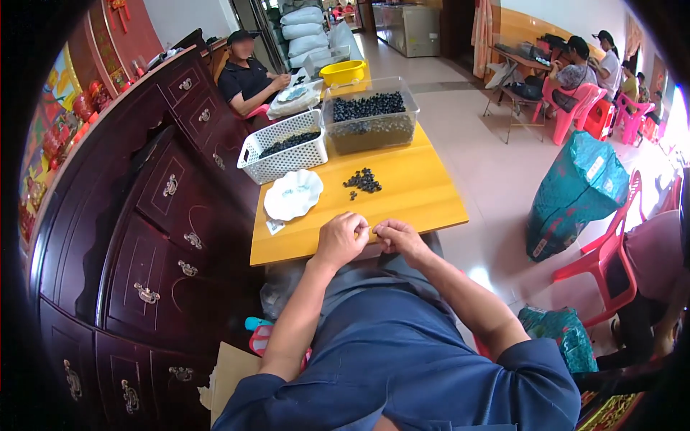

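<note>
From my remote seat I see both hands meeting at the near edge of the yellow tabletop (424, 194). The left hand (341, 241) is curled, fingers folded in narrow, and the right hand (397, 237) is pinched the same way; their fingertips touch around something very small between them, too tiny for me to make out, so I cannot tell what either hand holds. Both are equally close to that spot, knuckles facing each other.

The thing that matters lies straight ahead of the hands: a small pile of dark beads (362, 180) loose on the tabletop, further from me than the hands and a little toward the right hand's side, so the right hand is slightly nearer. The pile is roughly round, with no clear long axis. Left of it, near the left hand's forward reach, sits a white dish (292, 195) with a scalloped rim. Beyond that stands a white slotted basket (282, 147) with more dark beads, and beside it a clear tub (370, 115) filled with the same. A yellow bowl (343, 72) sits at the far end, where another person in a dark shirt (248, 79) is seated.
</note>
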Available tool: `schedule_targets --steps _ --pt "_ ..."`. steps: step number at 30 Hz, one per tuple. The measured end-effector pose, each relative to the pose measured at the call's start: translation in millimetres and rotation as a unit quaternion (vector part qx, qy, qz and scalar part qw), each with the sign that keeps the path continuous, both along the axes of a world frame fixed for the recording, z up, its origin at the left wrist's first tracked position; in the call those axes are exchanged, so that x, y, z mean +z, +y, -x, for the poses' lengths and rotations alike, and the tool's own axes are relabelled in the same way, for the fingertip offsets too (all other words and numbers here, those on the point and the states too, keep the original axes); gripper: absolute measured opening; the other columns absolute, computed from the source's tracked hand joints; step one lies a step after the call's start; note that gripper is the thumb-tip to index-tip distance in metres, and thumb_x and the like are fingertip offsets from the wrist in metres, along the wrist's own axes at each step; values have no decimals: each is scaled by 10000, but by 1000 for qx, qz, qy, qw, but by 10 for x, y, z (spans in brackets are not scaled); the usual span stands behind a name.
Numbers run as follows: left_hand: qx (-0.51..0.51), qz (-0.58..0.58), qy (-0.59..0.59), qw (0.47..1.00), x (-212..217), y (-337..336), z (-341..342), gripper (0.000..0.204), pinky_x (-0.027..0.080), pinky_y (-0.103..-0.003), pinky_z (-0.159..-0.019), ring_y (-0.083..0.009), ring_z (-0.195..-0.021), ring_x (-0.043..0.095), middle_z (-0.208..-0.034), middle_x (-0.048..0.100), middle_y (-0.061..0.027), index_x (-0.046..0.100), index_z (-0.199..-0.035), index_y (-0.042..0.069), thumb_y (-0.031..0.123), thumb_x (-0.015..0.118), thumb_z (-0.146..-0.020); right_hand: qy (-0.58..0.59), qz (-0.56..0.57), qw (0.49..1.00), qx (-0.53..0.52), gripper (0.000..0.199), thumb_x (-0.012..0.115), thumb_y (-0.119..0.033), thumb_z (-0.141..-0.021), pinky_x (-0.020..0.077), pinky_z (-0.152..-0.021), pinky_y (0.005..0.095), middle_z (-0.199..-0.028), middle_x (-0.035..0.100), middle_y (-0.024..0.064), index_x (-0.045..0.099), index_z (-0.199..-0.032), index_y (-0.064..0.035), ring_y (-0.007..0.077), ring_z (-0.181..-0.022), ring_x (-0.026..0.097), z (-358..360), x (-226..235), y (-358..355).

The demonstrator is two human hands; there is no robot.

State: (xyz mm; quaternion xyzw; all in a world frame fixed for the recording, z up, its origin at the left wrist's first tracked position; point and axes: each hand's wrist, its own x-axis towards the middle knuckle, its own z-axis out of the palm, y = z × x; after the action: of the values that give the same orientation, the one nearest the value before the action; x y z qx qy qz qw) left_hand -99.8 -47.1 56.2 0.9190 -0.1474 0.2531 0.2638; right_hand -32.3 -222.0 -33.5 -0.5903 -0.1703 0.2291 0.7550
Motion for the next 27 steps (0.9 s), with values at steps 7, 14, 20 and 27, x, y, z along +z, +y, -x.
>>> schedule_targets --steps 7,14,20,27 --pt "-11 -38 7 999 -39 -55 102 97 522 -437 -668 -311 -766 650 -781 645 -106 620 -790 65 140 681 -799 8 -4 999 42 164 597 -243 -992 458 -627 198 -783 597 -33 648 -972 -89 56 -682 551 83 92 -26" --pt "-31 -28 -43 998 -52 -73 107 70 508 -410 -621 -313 -706 641 -738 640 -106 618 -784 68 88 685 -783 44 -2 996 78 188 586 -278 -992 479 -667 218 -806 606 -26 631 -966 -97 72 -715 579 104 199 -67" --pt "-48 61 -8 997 -39 -109 128 72 520 -388 -614 -298 -694 661 -766 664 -115 648 -839 49 101 693 -819 104 -58 985 121 207 566 -299 -1010 499 -704 243 -826 615 -22 627 -978 -104 84 -725 595 76 141 -75" --pt "-34 82 24 996 59 -47 162 78 527 -374 -610 -291 -676 669 -759 676 -121 660 -847 37 106 693 -832 162 -94 979 82 204 600 -274 -977 472 -658 257 -845 586 8 628 -982 -72 120 -699 544 218 318 -11"
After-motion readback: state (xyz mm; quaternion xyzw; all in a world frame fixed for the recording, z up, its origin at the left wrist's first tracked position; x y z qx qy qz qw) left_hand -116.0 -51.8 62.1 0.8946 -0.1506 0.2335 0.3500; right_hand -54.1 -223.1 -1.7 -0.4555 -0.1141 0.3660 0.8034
